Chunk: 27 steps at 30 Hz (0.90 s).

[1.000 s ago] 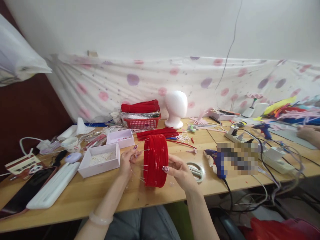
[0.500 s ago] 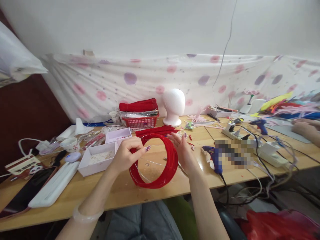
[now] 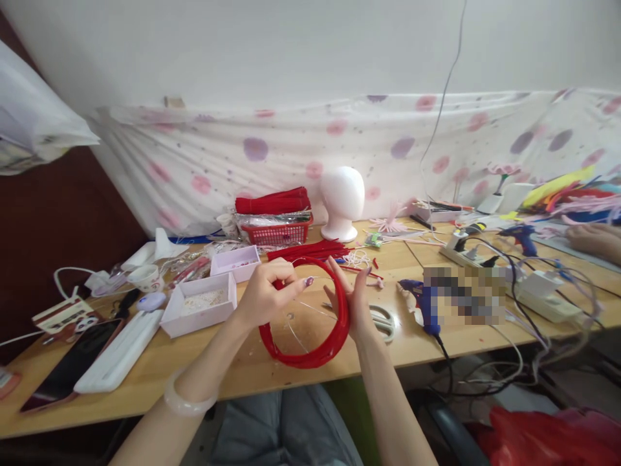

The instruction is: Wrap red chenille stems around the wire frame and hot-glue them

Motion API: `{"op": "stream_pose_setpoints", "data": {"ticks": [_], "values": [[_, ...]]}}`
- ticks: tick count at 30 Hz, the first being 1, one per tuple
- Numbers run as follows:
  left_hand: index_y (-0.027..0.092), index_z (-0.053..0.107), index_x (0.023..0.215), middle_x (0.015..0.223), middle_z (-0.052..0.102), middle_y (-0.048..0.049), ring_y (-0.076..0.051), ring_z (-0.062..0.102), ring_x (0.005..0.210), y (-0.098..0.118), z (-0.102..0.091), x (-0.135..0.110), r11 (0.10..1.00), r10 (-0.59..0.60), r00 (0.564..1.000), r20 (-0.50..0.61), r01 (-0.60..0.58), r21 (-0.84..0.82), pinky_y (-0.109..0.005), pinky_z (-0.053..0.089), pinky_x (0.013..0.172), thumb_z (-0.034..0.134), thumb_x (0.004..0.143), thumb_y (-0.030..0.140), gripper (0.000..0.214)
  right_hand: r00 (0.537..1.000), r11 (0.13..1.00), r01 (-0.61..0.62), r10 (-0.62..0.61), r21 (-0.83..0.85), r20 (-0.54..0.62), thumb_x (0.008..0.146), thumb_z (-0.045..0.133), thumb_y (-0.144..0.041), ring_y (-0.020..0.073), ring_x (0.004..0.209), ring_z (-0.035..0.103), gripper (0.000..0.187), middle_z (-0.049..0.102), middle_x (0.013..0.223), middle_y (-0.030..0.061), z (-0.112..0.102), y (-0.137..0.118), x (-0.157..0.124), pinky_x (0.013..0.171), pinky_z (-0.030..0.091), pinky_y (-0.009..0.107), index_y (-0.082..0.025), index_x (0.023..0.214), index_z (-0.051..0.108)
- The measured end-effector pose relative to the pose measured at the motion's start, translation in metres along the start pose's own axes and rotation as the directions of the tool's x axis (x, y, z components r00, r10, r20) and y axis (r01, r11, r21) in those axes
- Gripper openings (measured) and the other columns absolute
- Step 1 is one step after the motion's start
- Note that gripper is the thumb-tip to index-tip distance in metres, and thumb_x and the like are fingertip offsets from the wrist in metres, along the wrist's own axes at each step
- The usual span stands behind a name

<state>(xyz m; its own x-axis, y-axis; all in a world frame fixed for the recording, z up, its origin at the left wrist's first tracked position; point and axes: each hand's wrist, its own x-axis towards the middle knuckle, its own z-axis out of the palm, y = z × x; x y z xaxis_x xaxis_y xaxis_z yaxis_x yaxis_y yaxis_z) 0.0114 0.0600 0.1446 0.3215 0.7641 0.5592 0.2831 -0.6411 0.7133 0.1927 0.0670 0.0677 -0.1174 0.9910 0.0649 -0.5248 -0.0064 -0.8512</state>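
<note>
A: Where's the main thing? Put the clock's centre on it, twelve towards the wall

B: It's a red ring [image 3: 310, 359], up on edge over the front of the table [image 3: 150, 370], its opening turned mostly our way. I can't tell whether its bottom edge touches the wood. Thin pale wires [image 3: 297, 338] cross the opening

A: And the hands?

B: The left hand [image 3: 270, 291] is curled closed on the rim at ten o'clock, thumb pointing in over the opening. Whether it pinches a wire too, I can't tell. The right hand [image 3: 356, 301] is spread wide against the outside at three o'clock, thumb up, some fingers partly hidden behind the rim

A: What's around it?

B: Red strips [image 3: 317, 249] lie just beyond at twelve, a red basket [image 3: 279, 234] at eleven, a white foam head [image 3: 342, 200] at one. At nine there's a white box [image 3: 201, 320] of small beads, with a lilac box [image 3: 235, 265] at ten

A: Three o'clock side?

B: Scissors [image 3: 389, 327] just beside the right hand, then a blue glue gun [image 3: 427, 307]. Well away, between two and three, is another person's hand [image 3: 598, 238]
</note>
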Motion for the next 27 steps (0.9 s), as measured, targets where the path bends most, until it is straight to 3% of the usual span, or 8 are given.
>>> {"op": "stream_pose_setpoints", "data": {"ticks": [7,9,11,13,17,21,24,27], "values": [[0.022,0.045,0.043,0.05,0.05,0.0003,-0.017,0.046,0.056,-0.008,0.001,-0.002,1.0,0.006,1.0,0.001,-0.006,-0.027,-0.032,0.037,0.061,0.064,0.081,0.036,0.045,1.0,1.0,-0.023,0.024,0.009,-0.019,0.064,0.033,-0.099,0.0276,0.147,0.034,0.104,0.03,0.163,-0.0001,-0.003,-0.003,0.0,0.113,0.038,0.045,-0.039,0.147,0.045],[0.022,0.045,0.043,0.051,0.052,0.0002,-0.017,0.046,0.056,-0.009,0.001,-0.002,1.0,0.011,1.0,0.013,-0.011,-0.005,-0.032,0.037,0.062,0.065,0.082,0.036,0.046,0.998,1.0,-0.028,0.028,0.003,-0.051,0.07,0.039,-0.095,0.0261,0.137,0.049,0.092,0.043,0.157,0.0025,-0.005,-0.003,0.003,0.104,0.047,0.041,-0.039,0.142,0.05],[0.022,0.046,0.043,0.052,0.053,0.0,-0.016,0.046,0.056,-0.006,0.0,0.001,0.998,0.021,0.999,0.044,-0.023,0.056,-0.031,0.036,0.061,0.067,0.082,0.038,0.047,0.995,0.997,-0.071,0.071,0.009,-0.072,0.079,0.05,-0.084,0.0236,0.106,0.069,0.075,0.067,0.131,0.008,-0.008,-0.002,0.008,0.082,0.057,0.036,-0.033,0.133,0.058],[0.022,0.049,0.043,0.05,0.053,0.0006,-0.016,0.046,0.056,-0.001,-0.003,0.007,0.99,0.041,0.996,0.079,-0.051,0.128,-0.031,0.036,0.063,0.068,0.082,0.041,0.047,0.99,0.993,-0.117,0.119,0.027,-0.078,0.084,0.061,-0.067,0.017,0.067,0.07,0.056,0.076,0.089,0.007,-0.011,0.002,0.014,0.057,0.054,0.027,-0.022,0.117,0.067],[0.022,0.07,0.062,0.071,0.07,-0.0022,-0.019,0.062,0.073,-0.003,-0.013,0.013,0.997,0.043,0.995,-0.087,-0.037,0.072,-0.031,0.043,0.085,0.06,0.089,0.048,0.039,0.989,0.991,-0.092,0.103,0.1,-0.106,0.08,0.072,-0.043,0.0061,0.032,0.038,0.026,0.043,0.041,-0.0104,-0.022,0.01,0.024,0.034,0.034,0.017,-0.018,0.088,0.067],[0.023,0.075,0.098,0.114,0.073,-0.006,-0.023,0.064,0.111,-0.039,-0.016,-0.004,0.953,-0.221,0.813,-0.539,0.062,-0.298,-0.035,0.042,0.103,0.05,0.093,0.055,0.041,0.993,0.985,-0.037,0.054,0.166,-0.102,0.078,0.072,-0.034,0.0042,0.03,0.023,0.018,0.027,0.039,-0.0149,-0.034,0.012,0.024,0.03,0.025,0.014,-0.022,0.081,0.06],[0.028,0.07,0.116,0.131,0.067,-0.008,-0.027,0.061,0.122,-0.068,-0.005,-0.022,0.708,-0.6,0.721,-0.345,0.279,-0.649,-0.04,0.049,0.099,0.052,0.089,0.058,0.044,0.995,0.983,-0.036,0.052,0.182,-0.082,0.079,0.071,-0.032,0.0038,0.029,0.02,0.015,0.025,0.04,-0.0149,-0.037,0.013,0.023,0.029,0.023,0.014,-0.022,0.084,0.061],[0.03,0.067,0.122,0.142,0.061,-0.0068,-0.026,0.055,0.132,-0.081,0.012,-0.033,0.6,-0.622,0.755,-0.207,0.289,-0.746,-0.042,0.048,0.103,0.046,0.091,0.064,0.051,0.994,0.98,-0.07,0.085,0.188,-0.073,0.081,0.071,-0.037,0.0041,0.029,0.024,0.022,0.032,0.041,-0.0141,-0.031,0.015,0.025,0.03,0.027,0.016,-0.021,0.095,0.065]]}}
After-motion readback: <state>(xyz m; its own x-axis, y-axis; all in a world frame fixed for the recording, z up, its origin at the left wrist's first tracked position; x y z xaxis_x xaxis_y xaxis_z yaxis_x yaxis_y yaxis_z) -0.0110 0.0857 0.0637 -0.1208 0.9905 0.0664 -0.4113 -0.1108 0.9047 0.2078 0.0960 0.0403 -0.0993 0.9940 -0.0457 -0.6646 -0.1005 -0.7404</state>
